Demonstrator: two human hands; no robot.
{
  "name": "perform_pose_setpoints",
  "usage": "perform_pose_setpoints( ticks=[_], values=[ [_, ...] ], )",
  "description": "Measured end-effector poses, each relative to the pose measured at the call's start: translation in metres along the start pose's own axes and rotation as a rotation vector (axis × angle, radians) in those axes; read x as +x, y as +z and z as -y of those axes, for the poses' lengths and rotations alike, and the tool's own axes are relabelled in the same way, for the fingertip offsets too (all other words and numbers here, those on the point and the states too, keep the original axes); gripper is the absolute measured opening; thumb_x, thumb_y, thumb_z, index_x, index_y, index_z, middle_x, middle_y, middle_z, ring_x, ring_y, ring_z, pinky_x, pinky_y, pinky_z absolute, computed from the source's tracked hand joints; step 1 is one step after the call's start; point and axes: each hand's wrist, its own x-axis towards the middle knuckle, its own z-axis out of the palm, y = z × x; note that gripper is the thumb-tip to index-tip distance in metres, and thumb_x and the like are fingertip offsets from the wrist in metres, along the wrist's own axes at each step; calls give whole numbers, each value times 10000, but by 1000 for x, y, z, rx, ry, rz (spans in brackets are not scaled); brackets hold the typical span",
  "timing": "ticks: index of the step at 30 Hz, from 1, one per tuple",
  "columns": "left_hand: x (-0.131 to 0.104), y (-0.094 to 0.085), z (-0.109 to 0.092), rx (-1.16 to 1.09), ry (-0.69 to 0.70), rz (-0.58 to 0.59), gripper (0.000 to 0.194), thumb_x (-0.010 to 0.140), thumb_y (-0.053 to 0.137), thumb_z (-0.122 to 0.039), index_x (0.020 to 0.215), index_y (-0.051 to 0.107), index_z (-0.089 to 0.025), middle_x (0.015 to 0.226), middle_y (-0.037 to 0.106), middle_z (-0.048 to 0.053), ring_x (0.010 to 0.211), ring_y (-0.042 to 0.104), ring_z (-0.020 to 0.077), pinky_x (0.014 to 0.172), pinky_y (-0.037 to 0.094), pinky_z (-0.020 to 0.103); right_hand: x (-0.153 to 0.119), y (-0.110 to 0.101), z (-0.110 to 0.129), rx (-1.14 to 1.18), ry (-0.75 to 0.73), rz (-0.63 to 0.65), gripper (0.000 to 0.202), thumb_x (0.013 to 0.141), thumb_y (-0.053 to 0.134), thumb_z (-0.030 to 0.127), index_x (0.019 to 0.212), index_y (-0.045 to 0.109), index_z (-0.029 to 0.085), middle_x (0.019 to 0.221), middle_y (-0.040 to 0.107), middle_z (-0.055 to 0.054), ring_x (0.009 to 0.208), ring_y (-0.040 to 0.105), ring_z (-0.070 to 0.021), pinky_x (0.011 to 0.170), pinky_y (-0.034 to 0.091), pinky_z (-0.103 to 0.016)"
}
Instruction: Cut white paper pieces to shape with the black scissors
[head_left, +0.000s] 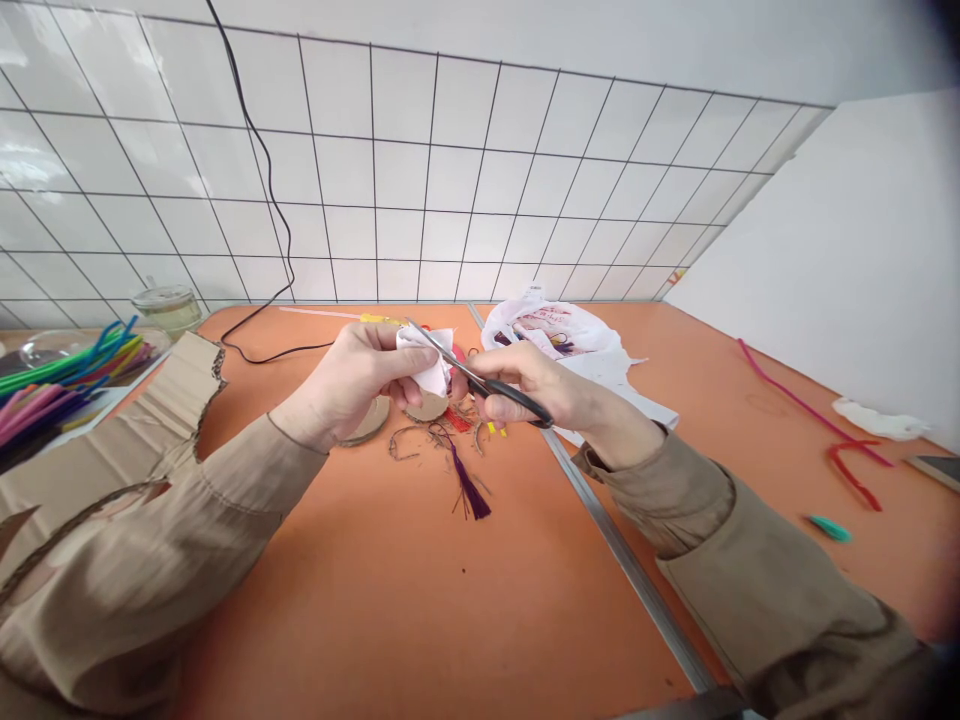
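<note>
Cloth [421, 372], white and folded, is pinched in the left grip [358, 372] in the head view. Beside it, the right grip [534, 384] is closed around scissors [517, 397], blades reaching across the cloth. Nearer than both grips, a tassel [471, 492] lies on the surface [375, 600]; cardboard [161, 410] lies left of the left grip.

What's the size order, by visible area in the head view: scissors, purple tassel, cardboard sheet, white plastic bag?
Largest to smallest:
1. Cardboard sheet
2. White plastic bag
3. Scissors
4. Purple tassel

Cardboard is partly hidden by the left sleeve, yet clearly largest.
</note>
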Motion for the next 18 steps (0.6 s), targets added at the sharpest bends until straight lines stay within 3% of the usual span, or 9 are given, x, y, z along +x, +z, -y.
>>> perform_pose_setpoints(
  ticks=[8, 18],
  values=[
    [-1, -1, -1, 12, 5, 3, 192, 765, 716, -253, 609, 725, -142, 629, 692, 40, 484, 550, 81, 472, 445, 201, 0, -1, 0, -10, 12, 8, 415, 790, 679, 563, 844, 540, 175, 626, 390, 48, 580, 362, -101, 523, 310, -254],
    [-1, -4, -6, -50, -41, -1, 206, 754, 762, -305, 662, 749, -121, 656, 700, 58, 533, 600, 96, 536, 505, 204, 0, -3, -2, -6, -20, -5, 547, 790, 651, 681, 874, 553, 149, 620, 423, 38, 541, 397, -99, 490, 341, -247]
  ],
)
